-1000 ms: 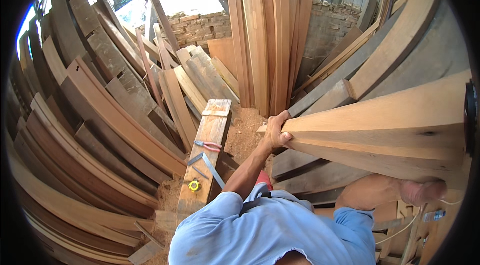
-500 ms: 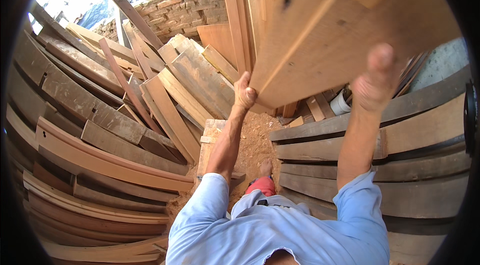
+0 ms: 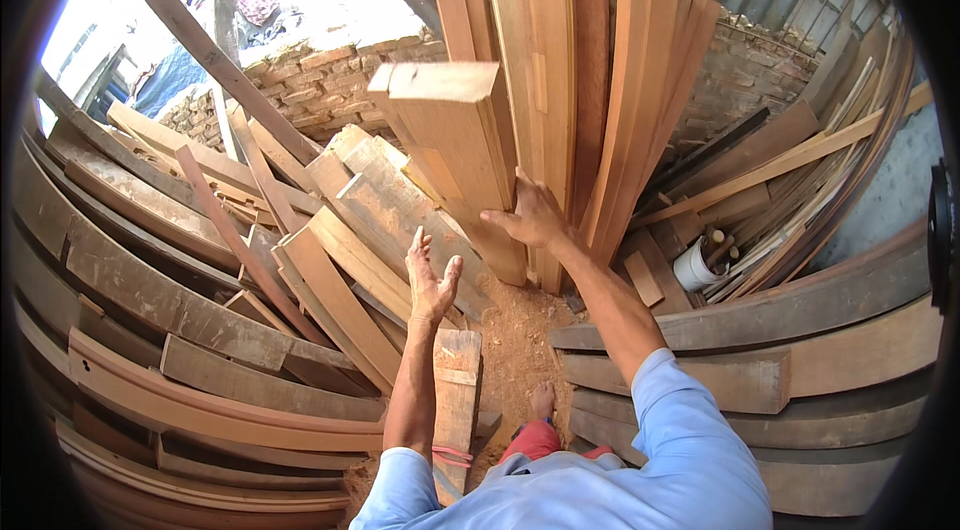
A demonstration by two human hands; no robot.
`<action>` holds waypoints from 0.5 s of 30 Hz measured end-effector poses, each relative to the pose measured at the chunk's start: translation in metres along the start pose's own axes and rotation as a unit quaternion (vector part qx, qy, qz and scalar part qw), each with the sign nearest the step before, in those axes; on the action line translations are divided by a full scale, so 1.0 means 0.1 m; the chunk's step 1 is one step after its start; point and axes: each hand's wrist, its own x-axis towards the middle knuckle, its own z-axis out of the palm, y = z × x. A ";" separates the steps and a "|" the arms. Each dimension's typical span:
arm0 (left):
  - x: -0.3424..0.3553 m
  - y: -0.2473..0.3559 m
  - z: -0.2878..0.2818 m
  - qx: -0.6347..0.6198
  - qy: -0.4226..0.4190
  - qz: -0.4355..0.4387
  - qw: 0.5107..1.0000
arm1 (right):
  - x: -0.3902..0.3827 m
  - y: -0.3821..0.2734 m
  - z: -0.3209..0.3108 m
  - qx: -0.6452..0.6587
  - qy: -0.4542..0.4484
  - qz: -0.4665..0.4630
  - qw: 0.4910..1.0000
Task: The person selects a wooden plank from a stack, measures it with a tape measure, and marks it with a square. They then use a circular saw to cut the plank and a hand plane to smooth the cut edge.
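A thick wooden board [image 3: 445, 145] stands on end in front of me, its pale cut top facing up, leaning with other upright planks. My right hand [image 3: 532, 215] is at its right side, thumb and fingers spread, seemingly resting against the wood rather than wrapped round it. My left hand [image 3: 432, 288] is in the air to the left of the board's lower part. Its fingers are stretched and hold nothing. Behind the board, a tall light plank [image 3: 543, 60] and a flared bundle of planks [image 3: 640, 90] stand upright.
Stacked boards line my left [image 3: 230, 370] and right [image 3: 680, 380]. Loose planks [image 3: 345, 255] slant at the front left. A white bucket [image 3: 694, 268] sits beside thin strips at the right. A brick wall [image 3: 320, 80] runs behind. Sawdust covers the floor [image 3: 525, 330] before my foot.
The board, tilted and held up by both hands at the upper right, now stands upright among the planks. My left hand has come off it, and my right hand has moved left and down.
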 end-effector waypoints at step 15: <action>-1.41 -0.23 1.02 0.021 -0.193 0.002 0.981 | 0.44 0.40 -0.03 -0.197 0.008 0.111 0.974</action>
